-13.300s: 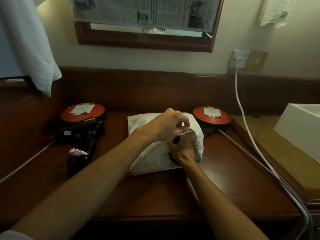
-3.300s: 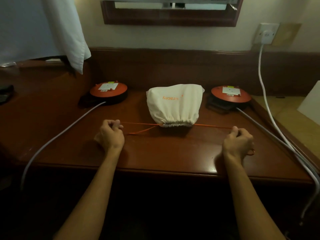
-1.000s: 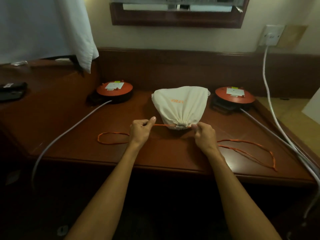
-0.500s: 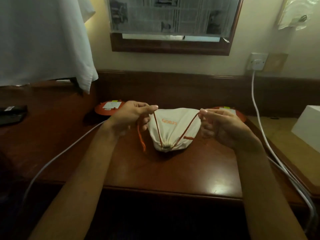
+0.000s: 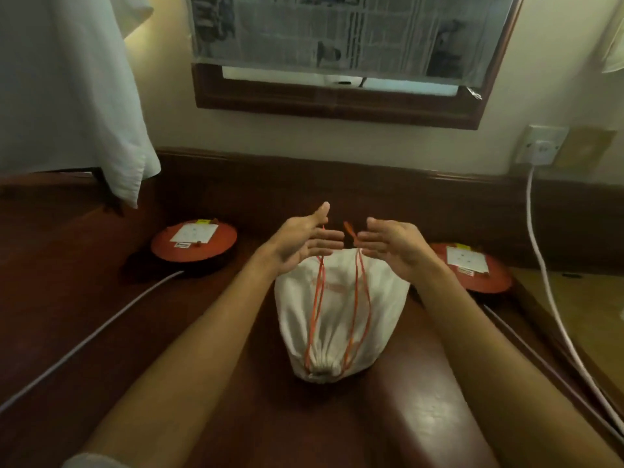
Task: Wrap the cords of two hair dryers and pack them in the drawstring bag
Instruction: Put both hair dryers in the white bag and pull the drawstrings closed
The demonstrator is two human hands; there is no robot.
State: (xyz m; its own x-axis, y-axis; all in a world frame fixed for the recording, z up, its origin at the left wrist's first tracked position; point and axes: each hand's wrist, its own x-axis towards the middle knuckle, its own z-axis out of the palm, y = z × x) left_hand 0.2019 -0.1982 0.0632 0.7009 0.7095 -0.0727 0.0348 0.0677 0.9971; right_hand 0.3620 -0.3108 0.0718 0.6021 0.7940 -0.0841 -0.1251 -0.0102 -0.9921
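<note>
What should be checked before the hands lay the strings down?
1. Bag mouth cinched: ok.
2. Dryers out of sight, presumably in the bag: cannot tell.
3. Both strings run from the mouth up to the hands: ok.
4. Left hand and right hand fingers straight, strings draped rather than gripped: ok.
5. Strings knotted: cannot tell.
6. Bag resting on the desk: ok.
</note>
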